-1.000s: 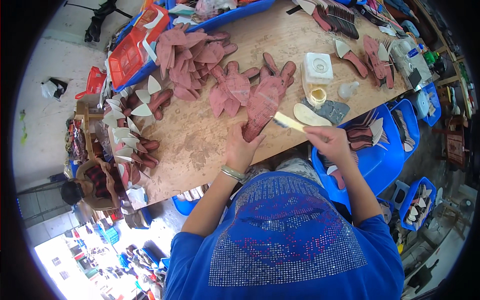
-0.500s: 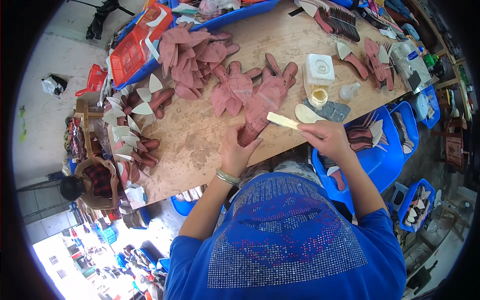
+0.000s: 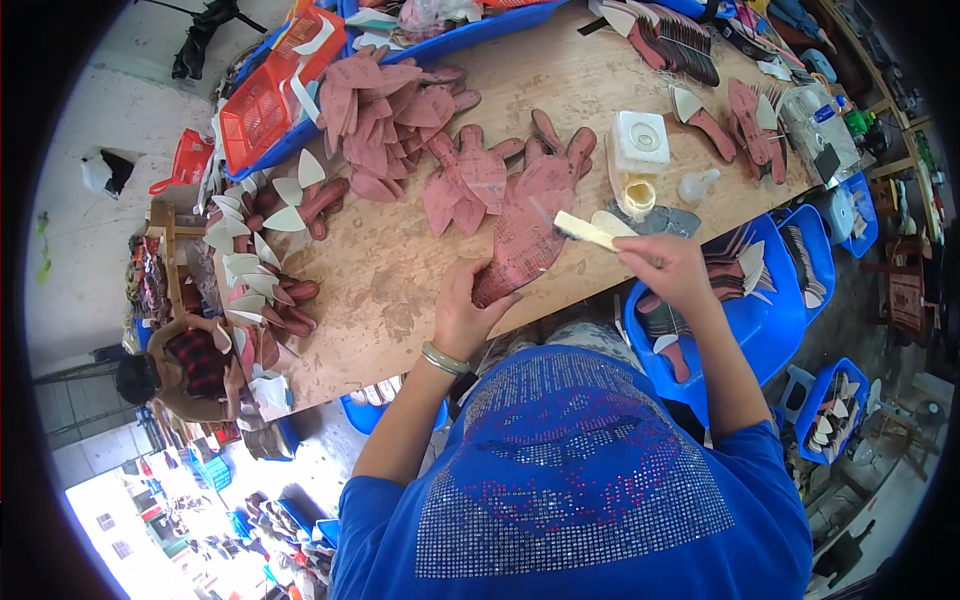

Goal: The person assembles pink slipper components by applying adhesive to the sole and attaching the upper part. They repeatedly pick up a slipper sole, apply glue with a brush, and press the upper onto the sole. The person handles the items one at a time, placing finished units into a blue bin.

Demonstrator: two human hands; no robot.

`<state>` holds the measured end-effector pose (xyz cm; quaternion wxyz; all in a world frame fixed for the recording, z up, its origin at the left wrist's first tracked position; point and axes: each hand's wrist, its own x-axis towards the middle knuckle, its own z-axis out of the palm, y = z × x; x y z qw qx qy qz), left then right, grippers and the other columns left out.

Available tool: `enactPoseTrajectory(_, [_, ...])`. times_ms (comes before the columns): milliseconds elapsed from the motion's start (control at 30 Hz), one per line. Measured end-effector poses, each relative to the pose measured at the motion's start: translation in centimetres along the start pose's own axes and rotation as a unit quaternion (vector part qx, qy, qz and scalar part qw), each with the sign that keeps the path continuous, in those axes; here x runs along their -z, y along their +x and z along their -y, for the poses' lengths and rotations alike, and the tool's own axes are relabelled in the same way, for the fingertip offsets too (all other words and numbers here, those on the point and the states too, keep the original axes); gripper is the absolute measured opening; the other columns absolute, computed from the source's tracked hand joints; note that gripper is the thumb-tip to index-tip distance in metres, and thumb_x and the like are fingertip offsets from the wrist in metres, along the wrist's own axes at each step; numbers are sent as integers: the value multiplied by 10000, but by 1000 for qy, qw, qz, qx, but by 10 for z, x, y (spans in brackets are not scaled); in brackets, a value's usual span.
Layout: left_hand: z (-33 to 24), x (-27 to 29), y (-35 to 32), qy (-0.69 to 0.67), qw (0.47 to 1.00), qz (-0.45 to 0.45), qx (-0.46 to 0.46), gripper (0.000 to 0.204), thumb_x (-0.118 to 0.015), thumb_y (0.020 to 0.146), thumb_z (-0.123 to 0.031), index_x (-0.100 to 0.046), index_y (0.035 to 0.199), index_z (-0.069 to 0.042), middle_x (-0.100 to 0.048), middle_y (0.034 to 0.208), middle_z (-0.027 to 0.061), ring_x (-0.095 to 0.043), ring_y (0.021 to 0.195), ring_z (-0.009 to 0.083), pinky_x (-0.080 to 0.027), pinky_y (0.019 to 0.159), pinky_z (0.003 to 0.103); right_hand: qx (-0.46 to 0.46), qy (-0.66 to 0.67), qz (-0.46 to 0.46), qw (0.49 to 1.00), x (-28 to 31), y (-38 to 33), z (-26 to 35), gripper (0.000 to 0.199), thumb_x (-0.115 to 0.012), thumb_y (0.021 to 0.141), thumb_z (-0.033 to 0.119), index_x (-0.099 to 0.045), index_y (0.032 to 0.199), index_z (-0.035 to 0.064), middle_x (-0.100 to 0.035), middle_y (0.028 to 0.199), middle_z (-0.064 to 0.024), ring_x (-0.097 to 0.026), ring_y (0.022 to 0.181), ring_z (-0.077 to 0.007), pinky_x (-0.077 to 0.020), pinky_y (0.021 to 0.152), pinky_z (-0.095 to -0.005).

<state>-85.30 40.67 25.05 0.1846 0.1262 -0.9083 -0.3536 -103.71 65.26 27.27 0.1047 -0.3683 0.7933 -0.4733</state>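
My left hand (image 3: 466, 312) grips the near end of a reddish, shoe-sole-shaped piece (image 3: 522, 245) at the front of the table. In my right hand (image 3: 668, 268) is a pale-handled brush (image 3: 588, 230); its dark bristle end hovers at the right edge of that piece, and whether they touch I cannot tell. More reddish soles (image 3: 468, 180) are fanned out just beyond it. Right of them stand a white plastic container (image 3: 638, 142) and a small cream-coated cup (image 3: 638, 194). A pale oval piece (image 3: 610, 222) lies partly behind the brush, beside a dark grey scrap (image 3: 672, 221).
A heap of reddish soles (image 3: 375, 115) sits at the far left. White-tipped soles (image 3: 255, 275) line the table's left edge. A small clear bottle (image 3: 698, 184) stands on the right. Blue bins (image 3: 765, 335) hold more pieces below the right edge. Another person (image 3: 190, 365) sits at left.
My right hand and the brush have shifted slightly right. The brush's dark bristles now show. My left hand has moved a little left and nearer, and the sole's surface is more exposed.
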Motion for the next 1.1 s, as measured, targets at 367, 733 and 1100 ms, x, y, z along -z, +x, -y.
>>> enactPoseTrajectory(367, [-4, -1, 6, 127, 984, 17, -122, 600, -855, 578, -192, -554, 1069, -23, -597, 979, 144, -584, 905, 323, -488, 763, 398, 86, -78, -38, 993, -11, 12, 43, 143, -695, 798, 178, -730, 927, 128, -673, 760, -105, -647, 640, -246, -489, 553, -329])
enactPoseTrajectory(733, [0, -1, 2, 121, 986, -12, -116, 592, -850, 581, -189, -554, 1066, -26, -589, 969, 135, -575, 874, 319, -478, 747, 405, 30, -125, -50, 991, -11, 26, 49, 125, -656, 799, 212, -700, 880, 127, -637, 685, -100, -626, 603, -290, -471, 520, -404])
enactPoseTrajectory(1100, [13, 10, -16, 112, 990, -37, -76, 616, -855, 574, -189, -556, 1088, -27, -592, 974, 125, -571, 884, 317, -471, 762, 400, -93, -232, 35, 968, -1, 55, 14, 210, -674, 806, 264, -728, 982, 163, -668, 736, -122, -647, 625, -277, -491, 567, -398])
